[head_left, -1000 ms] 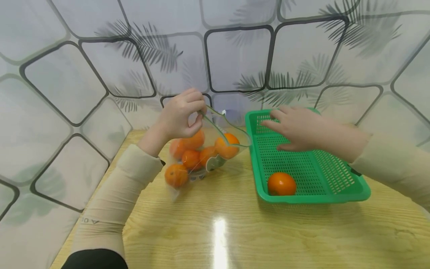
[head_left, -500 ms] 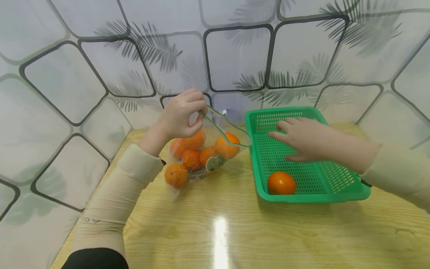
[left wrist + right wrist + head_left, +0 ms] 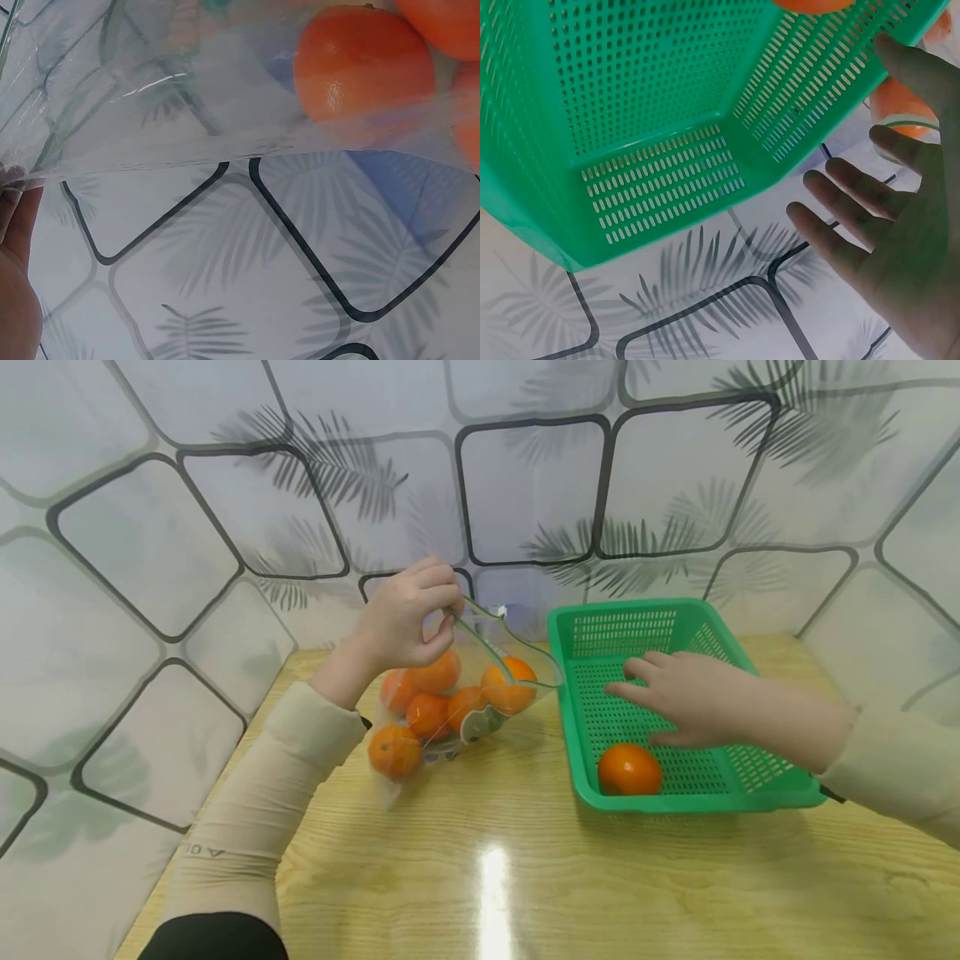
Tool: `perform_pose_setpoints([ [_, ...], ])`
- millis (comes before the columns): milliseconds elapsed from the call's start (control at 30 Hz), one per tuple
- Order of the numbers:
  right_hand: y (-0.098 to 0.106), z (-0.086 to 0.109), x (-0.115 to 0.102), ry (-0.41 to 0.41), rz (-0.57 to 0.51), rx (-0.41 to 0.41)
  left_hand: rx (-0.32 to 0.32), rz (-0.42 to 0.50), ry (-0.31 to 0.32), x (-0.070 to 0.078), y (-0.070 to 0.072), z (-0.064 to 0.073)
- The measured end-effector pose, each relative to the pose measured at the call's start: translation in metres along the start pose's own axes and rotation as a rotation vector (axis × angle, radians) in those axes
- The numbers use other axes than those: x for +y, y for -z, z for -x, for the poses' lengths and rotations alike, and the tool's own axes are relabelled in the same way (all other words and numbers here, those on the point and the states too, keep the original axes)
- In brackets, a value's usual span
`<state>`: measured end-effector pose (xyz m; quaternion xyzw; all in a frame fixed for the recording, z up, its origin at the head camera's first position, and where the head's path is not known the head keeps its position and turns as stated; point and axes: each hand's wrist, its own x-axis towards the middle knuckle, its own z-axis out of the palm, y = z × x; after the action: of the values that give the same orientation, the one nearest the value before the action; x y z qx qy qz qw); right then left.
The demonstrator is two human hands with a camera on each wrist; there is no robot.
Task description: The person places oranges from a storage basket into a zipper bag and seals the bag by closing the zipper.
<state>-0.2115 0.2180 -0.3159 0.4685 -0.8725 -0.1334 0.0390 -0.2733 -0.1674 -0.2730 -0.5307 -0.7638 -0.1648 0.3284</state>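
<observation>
My left hand (image 3: 411,614) pinches the green-edged rim of a clear zip bag (image 3: 480,643), whose mouth gapes toward the right. Several oranges (image 3: 427,717) lie inside the bag, which rests on the table. In the left wrist view an orange (image 3: 364,71) shows through the plastic. My right hand (image 3: 693,697) hovers over a green plastic basket (image 3: 567,727) with its fingers spread and nothing in them. A single orange (image 3: 630,769) sits in the basket's near left corner, just left of and below that hand. The right wrist view shows the palm (image 3: 922,262) bare.
The wooden table (image 3: 405,877) has a bright light reflection near its front. A patterned wall covering (image 3: 532,493) with hexagon lines and leaves stands behind and along both sides. The basket stands right of the bag, close to the bag's mouth.
My right hand has moved rightward and toward the near side over the basket, closer to the orange. My left hand and the bag have stayed in place.
</observation>
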Motion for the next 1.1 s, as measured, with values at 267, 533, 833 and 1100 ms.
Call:
perform_pose_setpoints([
  [267,-0.006,0.006,-0.003,0.074,0.001,0.005,-0.007,0.000,0.006,0.001,-0.001,-0.001],
  [533,-0.015,0.008,-0.007,0.097,-0.022,-0.004,-0.007,0.012,0.006,0.002,-0.001,0.000],
  [833,-0.024,0.007,-0.010,0.118,-0.045,0.001,-0.007,0.012,0.009,0.001,-0.002,0.000],
  [1100,-0.031,0.007,-0.014,0.139,-0.061,-0.004,-0.008,0.015,0.010,0.001,-0.003,0.000],
])
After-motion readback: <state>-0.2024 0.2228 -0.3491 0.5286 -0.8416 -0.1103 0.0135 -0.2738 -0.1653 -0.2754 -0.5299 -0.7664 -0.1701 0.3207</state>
